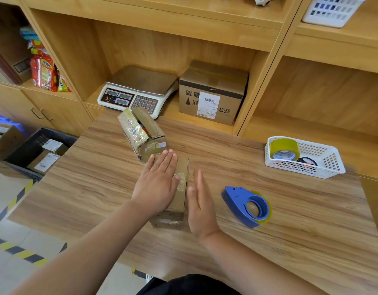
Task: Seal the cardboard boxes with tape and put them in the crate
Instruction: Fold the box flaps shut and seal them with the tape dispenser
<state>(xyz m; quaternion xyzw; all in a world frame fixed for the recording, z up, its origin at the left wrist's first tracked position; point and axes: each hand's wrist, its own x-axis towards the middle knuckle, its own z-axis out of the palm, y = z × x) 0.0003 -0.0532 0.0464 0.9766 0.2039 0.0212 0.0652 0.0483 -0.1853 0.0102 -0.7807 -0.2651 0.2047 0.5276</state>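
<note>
Two small cardboard boxes sit on the wood-grain table [98, 177] in my head-camera view. The near box [179, 201] lies lengthwise under the left hand [157, 182], whose straight fingers press flat on its top. I judge this is smoothing down the glossy strip of clear tape across the lid. The right hand [199, 206] stands on edge just beside the box's right wall, fingers straight and holding nothing, probably to steady it. I cannot tell whether it touches the card.

The second box [143, 135] stands tilted just behind. Its flaps are up and old wrinkled tape covers one side, so it looks unsealed.

A blue plastic tape dispenser [246, 206] with a rounded body lies to the right, within reach. Farther right, a white perforated basket [300, 167] holds a yellowish tape roll [285, 149].

The dark crate [62, 138] sits on the floor left of the table, with labelled parcels already inside.

On the wooden shelf behind are a digital scale [139, 92] and a larger labelled carton [213, 94].
</note>
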